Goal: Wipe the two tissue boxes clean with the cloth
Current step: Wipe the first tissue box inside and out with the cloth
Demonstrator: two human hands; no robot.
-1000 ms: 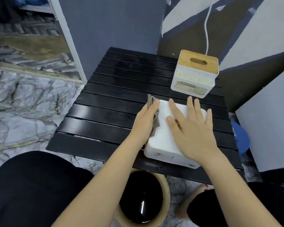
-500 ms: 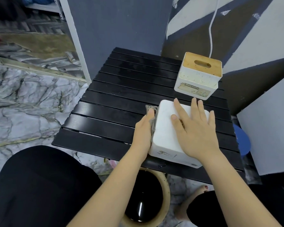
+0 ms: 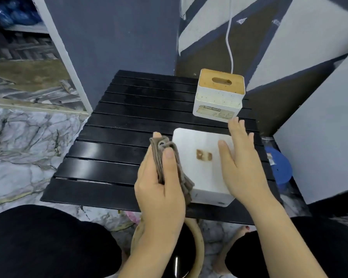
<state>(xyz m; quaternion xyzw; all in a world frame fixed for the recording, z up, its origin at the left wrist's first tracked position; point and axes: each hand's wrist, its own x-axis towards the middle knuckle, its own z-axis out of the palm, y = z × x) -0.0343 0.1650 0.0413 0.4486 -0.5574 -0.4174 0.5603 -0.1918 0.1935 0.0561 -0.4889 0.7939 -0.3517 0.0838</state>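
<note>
**Near box: cloth lifted off the side, top face not yet wiped**

Near tissue box (image 3: 201,167): plain white, lying in the lower centre of the frame on the black slatted tabletop (image 3: 113,149), close to its front edge. A brown mark sits mid-top.

Cloth (image 3: 169,165): grey-brown, folded into a wad, at the box's left edge. Whether it touches the box I can't tell.

Left hand (image 3: 159,189): holds the cloth, thumb clamped across it, fingers behind. Right hand (image 3: 239,163): flat, fingers straight and spread, resting on the box's right side and top edge, steadying it.

Second tissue box (image 3: 219,95): white body, wooden slotted lid, upper right of centre, standing just beyond the right fingertips and apart from the near box. Speckled with dirt on its front, so it looks unwiped.

Step, as I read it: mid-way on box one. Next move needs the cloth brought over the top face and pressed on that brown mark, with the right hand bracing so the box doesn't slide.

Below the tabletop edge: a round dark basin (image 3: 175,257).
</note>
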